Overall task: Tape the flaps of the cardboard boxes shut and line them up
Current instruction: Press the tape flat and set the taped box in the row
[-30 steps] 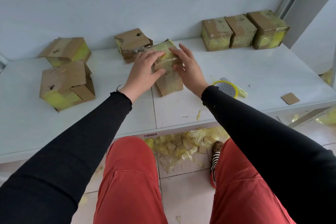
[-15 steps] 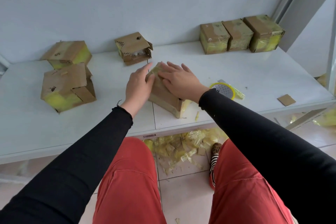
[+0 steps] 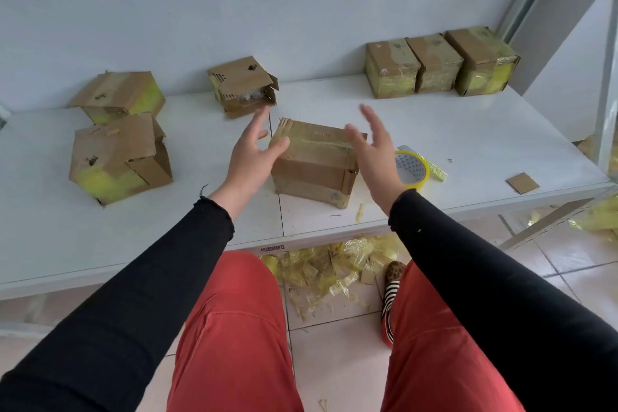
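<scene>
A cardboard box (image 3: 316, 160) with its flaps down lies on the white table (image 3: 468, 144) in front of me. My left hand (image 3: 252, 150) hovers at its left side with fingers spread and straight, holding nothing. My right hand (image 3: 376, 147) hovers at its right side, also spread and empty. A roll of yellow tape (image 3: 413, 169) lies just right of my right hand. Three taped boxes (image 3: 438, 63) stand in a row at the back right. Three boxes with loose flaps sit to the left: one at the back centre (image 3: 242, 85), two at the far left (image 3: 117, 157).
A small cardboard scrap (image 3: 522, 183) lies near the table's right front edge. Crumpled yellow tape scraps (image 3: 334, 264) litter the tiled floor under the table. A wall runs behind the table, and a metal frame post (image 3: 607, 77) stands at the right.
Both hands have let go of the middle box and lifted off it with fingers spread. The box now rests flat on the table, flaps down.
</scene>
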Demonstrator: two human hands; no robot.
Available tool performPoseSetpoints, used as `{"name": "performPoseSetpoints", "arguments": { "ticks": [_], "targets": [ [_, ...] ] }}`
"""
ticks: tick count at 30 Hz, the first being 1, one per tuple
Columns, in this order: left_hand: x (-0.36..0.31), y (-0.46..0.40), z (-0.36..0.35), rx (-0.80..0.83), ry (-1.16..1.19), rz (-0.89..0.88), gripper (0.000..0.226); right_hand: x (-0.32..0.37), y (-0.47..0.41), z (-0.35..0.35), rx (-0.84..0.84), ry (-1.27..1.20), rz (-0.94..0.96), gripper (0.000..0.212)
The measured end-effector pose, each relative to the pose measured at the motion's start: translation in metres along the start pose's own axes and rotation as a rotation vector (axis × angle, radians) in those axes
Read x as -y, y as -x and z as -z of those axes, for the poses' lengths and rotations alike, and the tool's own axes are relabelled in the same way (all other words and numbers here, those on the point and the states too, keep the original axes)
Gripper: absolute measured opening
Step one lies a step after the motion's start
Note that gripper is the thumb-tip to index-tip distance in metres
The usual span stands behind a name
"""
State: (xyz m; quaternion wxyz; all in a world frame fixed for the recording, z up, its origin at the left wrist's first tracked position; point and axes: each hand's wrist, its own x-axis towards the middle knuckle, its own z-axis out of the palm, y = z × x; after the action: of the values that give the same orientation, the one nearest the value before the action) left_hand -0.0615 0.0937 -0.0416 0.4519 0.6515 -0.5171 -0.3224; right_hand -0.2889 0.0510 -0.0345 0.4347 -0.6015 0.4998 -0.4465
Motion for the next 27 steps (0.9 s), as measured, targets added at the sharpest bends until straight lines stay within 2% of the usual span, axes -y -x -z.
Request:
{"name": "performPoseSetpoints", "arguments": {
  "ticks": [2,4,6,8,11,14,17,19,22,25,27],
  "targets": [
    [0.003,-0.002,-0.005,0.104,0.363,0.261,0.066,-0.006,0.007,0.001,0.017,-0.336,-0.315,0.071],
    [0.005,-0.001,-0.013,0.221,0.523,0.357,0.058,-0.016,0.014,-0.005,0.081,-0.435,-0.443,0.085],
    [0.006,0.004,-0.023,0.262,0.530,0.368,0.081,-0.021,0.020,-0.016,0.111,-0.482,-0.464,0.094],
    [0.006,0.005,-0.029,0.230,0.532,0.370,0.101,-0.021,0.023,-0.026,0.087,-0.499,-0.469,0.098],
    [0.008,0.003,-0.029,0.207,0.544,0.379,0.100,-0.018,0.021,-0.028,0.065,-0.514,-0.472,0.096],
    [0.008,0.004,-0.026,0.234,0.515,0.376,0.090,-0.015,0.023,-0.024,0.102,-0.495,-0.409,0.074],
    [0.012,0.002,-0.012,0.260,0.476,0.283,0.053,-0.011,0.033,-0.020,0.031,-0.482,-0.290,0.039],
    [0.020,-0.004,0.002,0.217,0.359,0.193,0.032,-0.004,0.047,-0.020,-0.049,-0.433,-0.175,0.026],
    [0.029,-0.012,0.012,0.121,0.222,0.142,0.039,-0.006,0.073,-0.028,-0.039,-0.189,0.031,0.034],
    [0.036,-0.016,0.010,0.072,0.112,0.156,0.041,-0.010,0.091,-0.039,0.053,0.056,0.159,0.018],
    [0.033,-0.011,0.008,0.047,0.101,0.208,0.047,-0.007,0.091,-0.040,0.086,0.066,0.176,0.018]
  ]
}}
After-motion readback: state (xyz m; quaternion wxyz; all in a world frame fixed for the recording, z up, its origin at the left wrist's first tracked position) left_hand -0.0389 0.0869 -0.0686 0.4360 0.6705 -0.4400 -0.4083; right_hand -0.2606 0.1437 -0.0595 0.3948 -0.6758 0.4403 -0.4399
